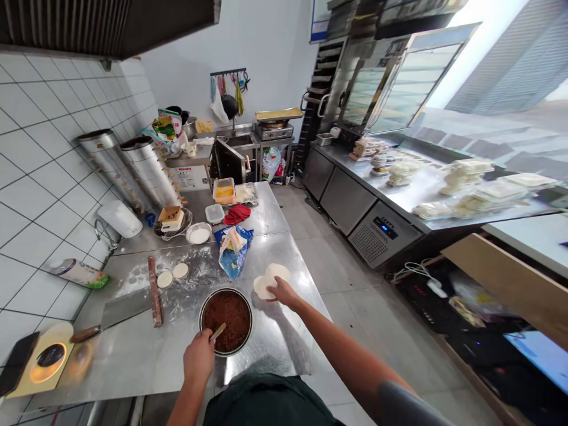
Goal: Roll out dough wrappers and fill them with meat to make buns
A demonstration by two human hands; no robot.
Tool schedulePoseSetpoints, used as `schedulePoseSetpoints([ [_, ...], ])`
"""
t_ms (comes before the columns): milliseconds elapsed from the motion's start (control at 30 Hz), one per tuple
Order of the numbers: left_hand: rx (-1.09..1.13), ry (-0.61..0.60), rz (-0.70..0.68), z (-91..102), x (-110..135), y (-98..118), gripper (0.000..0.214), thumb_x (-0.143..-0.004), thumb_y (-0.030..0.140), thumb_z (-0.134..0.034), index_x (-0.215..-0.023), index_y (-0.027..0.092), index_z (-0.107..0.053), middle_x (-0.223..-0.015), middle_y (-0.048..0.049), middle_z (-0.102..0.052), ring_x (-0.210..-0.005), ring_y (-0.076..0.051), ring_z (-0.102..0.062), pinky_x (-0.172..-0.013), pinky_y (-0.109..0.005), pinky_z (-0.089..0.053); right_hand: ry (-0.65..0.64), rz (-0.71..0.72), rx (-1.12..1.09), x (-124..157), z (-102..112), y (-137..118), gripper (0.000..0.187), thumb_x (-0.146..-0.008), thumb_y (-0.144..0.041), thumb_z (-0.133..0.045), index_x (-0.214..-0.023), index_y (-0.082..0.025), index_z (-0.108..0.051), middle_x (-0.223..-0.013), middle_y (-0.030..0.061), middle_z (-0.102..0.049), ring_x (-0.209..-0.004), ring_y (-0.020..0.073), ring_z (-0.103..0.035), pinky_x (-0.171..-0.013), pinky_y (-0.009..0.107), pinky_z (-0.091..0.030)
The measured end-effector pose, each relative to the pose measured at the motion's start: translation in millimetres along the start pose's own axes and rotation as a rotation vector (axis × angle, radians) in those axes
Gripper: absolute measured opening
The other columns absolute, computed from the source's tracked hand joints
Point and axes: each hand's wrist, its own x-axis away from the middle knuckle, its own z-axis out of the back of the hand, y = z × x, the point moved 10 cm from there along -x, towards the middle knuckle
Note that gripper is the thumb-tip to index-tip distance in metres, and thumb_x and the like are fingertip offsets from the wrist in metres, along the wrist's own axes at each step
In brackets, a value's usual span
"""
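Observation:
A metal bowl (203, 312) full of dark brown minced filling stands on the steel worktable (133, 355) in front of me. My left hand (199, 357) is closed round a wooden spatula (218, 332) whose tip rests in the filling. My right hand (282, 291) reaches to the right of the bowl and its fingers touch a small stack of round white dough wrappers (270, 277) lying on the table. Two more dough discs (173, 275) lie in the spilled flour beside a wooden rolling pin (154, 291).
A blue flour bag (233, 251), a cleaver (110, 316), a bowl of flour (199, 233), lidded boxes (224, 190) and a red cloth (236, 213) sit farther back. A scale (42, 361) lies at the left. Across the tiled aisle runs a steel counter (399, 198) with stacked dough.

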Motion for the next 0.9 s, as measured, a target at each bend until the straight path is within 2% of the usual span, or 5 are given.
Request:
schedulePoseSetpoints([
  [133, 0.082, 0.026, -0.135, 24.4, -11, 43, 0.028, -0.096, 0.026, -0.051, -0.114, 0.019, -0.071, -0.116, -0.0121, -0.073, -0.114, -0.026, -0.067, -0.101, -0.038, -0.048, -0.057, 0.037, -0.355, 59, 3, -27, 0.050, -0.091, -0.035, -0.062, -0.137, -0.019, -0.051, -0.125, 0.0108, -0.070, -0.104, 0.0223, -0.070, -0.090, 0.039, -0.060],
  [267, 0.790, 0.009, -0.289, 72.8, 13, 100, 0.050, -0.101, 0.053, -0.045, -0.133, 0.021, -0.066, -0.131, -0.0114, -0.071, -0.117, -0.025, -0.068, -0.100, -0.037, -0.055, -0.052, 0.034, -0.896, 108, -15, -70, 0.051, -0.086, -0.048, -0.075, -0.125, -0.016, -0.065, -0.116, 0.0107, -0.074, -0.102, 0.0251, -0.071, -0.093, 0.040, -0.058],
  [400, 1.070, -0.036, -0.357, 117.5, 41, 145, 0.054, -0.093, 0.061, -0.058, -0.129, 0.022, -0.069, -0.120, -0.0099, -0.076, -0.103, -0.026, -0.072, -0.089, -0.036, -0.059, -0.013, 0.090, -0.816, 137, -26, -107, 0.045, -0.083, -0.049, -0.080, -0.114, -0.017, -0.075, -0.097, 0.0069, -0.077, -0.086, 0.0241, -0.071, -0.081, 0.038, -0.057],
  [600, 0.756, 0.078, -0.460, 164.6, 67, 165, 0.043, -0.096, 0.056, -0.056, -0.112, 0.022, -0.077, -0.106, -0.0081, -0.077, -0.093, -0.023, -0.070, -0.083, -0.032, -0.054, 0.057, 0.162, -0.375, 151, 9, -123, 0.036, -0.088, -0.052, -0.071, -0.099, -0.019, -0.081, -0.089, 0.0046, -0.078, -0.080, 0.0212, -0.066, -0.072, 0.031, -0.048],
  [900, 1.109, -0.086, -0.277, 143.9, 71, 142, 0.054, -0.084, 0.058, -0.072, -0.119, 0.017, -0.069, -0.113, -0.0114, -0.078, -0.096, -0.024, -0.074, -0.080, -0.031, -0.060, 0.061, 0.084, -0.603, 156, -8, -112, 0.037, -0.086, -0.053, -0.071, -0.102, -0.019, -0.072, -0.078, 0.0016, -0.071, -0.066, 0.0166, -0.060, -0.059, 0.027, -0.043],
])
